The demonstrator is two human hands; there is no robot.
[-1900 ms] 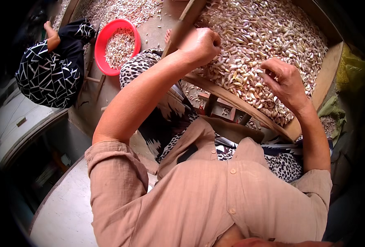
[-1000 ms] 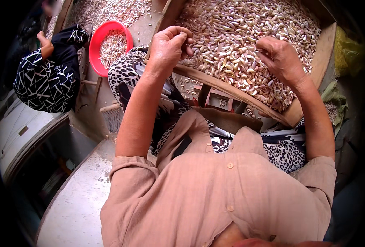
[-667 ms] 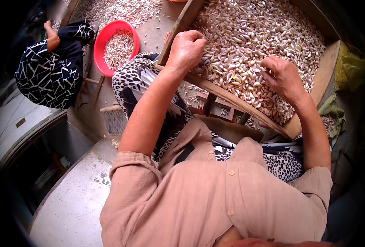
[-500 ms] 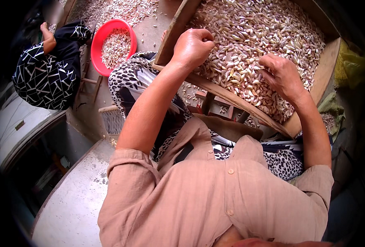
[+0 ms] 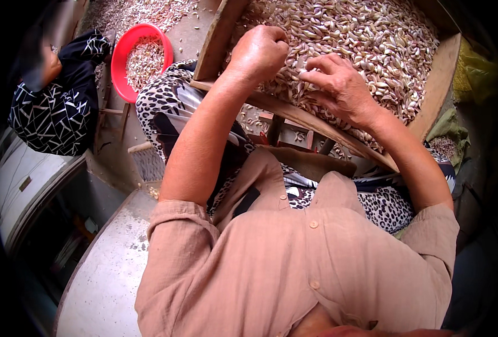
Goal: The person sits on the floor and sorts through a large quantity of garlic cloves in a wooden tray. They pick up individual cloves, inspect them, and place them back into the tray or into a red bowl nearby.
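Garlic cloves (image 5: 366,45), whitish with pink-purple tints, lie thick across a shallow wooden tray (image 5: 316,130). My left hand (image 5: 260,54) is curled closed above the cloves near the tray's left side; its fingertips face away, so whatever it grips is hidden. To its right, my right hand (image 5: 343,89) hovers low over the pile with bent fingers and the thumb apart from them. Nothing plainly shows in its grasp, though a small pale spot at the fingertips is too small to make out.
Left of the tray, a red plastic basin (image 5: 118,70) holds more cloves. Loose cloves (image 5: 142,14) cover the floor beyond it. Another person (image 5: 52,115) in black patterned clothing sits at far left. A yellow sack (image 5: 476,78) lies right of the tray, a pale curved surface (image 5: 108,281) at lower left.
My right hand has moved left across the cloves, closer to my left hand. My left hand stays closed in about the same place. The whole view has shifted slightly.
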